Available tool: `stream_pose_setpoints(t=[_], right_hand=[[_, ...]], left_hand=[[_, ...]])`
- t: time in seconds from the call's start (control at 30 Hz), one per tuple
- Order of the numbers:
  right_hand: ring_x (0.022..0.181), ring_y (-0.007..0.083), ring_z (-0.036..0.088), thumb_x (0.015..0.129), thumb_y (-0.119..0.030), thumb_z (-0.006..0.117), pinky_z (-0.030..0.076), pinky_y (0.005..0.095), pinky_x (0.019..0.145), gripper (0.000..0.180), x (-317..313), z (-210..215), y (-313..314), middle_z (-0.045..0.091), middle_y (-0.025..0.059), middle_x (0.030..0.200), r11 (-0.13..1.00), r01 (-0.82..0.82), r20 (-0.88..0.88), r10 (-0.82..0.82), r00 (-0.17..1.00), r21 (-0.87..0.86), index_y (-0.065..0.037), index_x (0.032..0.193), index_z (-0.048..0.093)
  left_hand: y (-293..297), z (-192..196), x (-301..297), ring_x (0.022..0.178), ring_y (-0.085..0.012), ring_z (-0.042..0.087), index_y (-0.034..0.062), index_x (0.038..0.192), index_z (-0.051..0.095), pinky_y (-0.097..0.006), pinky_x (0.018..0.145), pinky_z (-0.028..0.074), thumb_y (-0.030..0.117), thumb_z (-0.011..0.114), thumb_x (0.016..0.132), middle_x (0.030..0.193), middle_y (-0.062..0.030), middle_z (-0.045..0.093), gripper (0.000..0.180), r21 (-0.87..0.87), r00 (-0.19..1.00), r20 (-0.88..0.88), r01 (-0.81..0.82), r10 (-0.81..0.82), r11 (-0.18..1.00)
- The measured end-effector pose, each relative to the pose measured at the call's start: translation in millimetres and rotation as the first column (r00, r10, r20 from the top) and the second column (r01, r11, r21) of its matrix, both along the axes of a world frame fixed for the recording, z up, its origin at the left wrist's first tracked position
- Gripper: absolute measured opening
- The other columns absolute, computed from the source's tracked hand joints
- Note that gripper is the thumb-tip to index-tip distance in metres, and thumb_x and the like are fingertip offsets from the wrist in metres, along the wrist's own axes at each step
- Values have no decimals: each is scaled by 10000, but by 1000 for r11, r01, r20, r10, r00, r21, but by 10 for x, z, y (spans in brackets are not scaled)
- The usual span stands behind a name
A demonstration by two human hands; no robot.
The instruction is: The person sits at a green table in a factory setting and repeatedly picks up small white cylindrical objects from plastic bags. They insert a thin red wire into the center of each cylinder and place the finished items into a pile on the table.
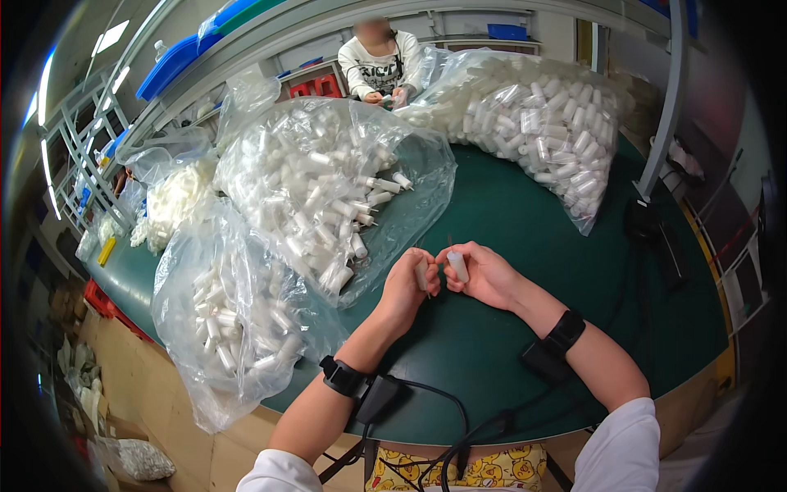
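Above the green table my two hands are close together, fingertips almost meeting. My left hand [402, 289] is closed around a small white plastic cylinder [421, 274], which its fingers partly cover. Another white plastic cylinder [458, 266], with a thin dark stem at its upper end, is pinched upright in my right hand [484, 277]. Just beyond my left hand lies an opened clear plastic bag [434, 168], spilling many similar white cylinders [361, 207], some with thin stems.
A full clear bag of white pieces [566, 131] stands at the far right, and another bag [221, 328] hangs over the left edge. A person [379, 61] sits across the green table [525, 213]. A metal post [668, 115] rises at right; black cables [459, 410] run near me.
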State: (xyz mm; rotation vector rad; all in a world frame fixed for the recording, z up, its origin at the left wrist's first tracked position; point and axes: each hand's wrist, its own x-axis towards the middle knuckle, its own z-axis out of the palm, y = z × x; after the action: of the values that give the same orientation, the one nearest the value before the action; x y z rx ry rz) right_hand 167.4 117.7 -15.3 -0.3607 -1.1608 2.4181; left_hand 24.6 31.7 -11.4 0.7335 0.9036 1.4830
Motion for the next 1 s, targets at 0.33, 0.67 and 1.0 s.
stream_pose_setpoints(t=[0.33,0.67,1.0], right_hand=[[571,136,425,878,-272,357,358,270,594,342,46,30,25,453,42,627,995,-20,-67,13,998,-98,21,936,524],[488,98,390,856,-235,532,326,220,505,208,12,44,-55,429,14,581,997,72,-37,-70,997,39,-62,756,475],[368,72,270,855,-214,440,263,227,414,301,44,34,-6,306,-27,435,999,6,-40,-5,999,35,-79,589,399]], left_hand=[[-25,91,38,591,-128,421,73,857,421,-277,603,367,302,425,906,689,-18,431,234,14,999,-34,-39,39,999],[-15,77,71,652,-140,500,87,873,400,-262,640,403,290,464,903,764,-41,485,215,87,993,-86,-75,83,993],[-43,90,50,530,-106,348,100,786,403,-258,543,316,233,460,872,629,7,347,168,14,998,-63,23,-22,1000]])
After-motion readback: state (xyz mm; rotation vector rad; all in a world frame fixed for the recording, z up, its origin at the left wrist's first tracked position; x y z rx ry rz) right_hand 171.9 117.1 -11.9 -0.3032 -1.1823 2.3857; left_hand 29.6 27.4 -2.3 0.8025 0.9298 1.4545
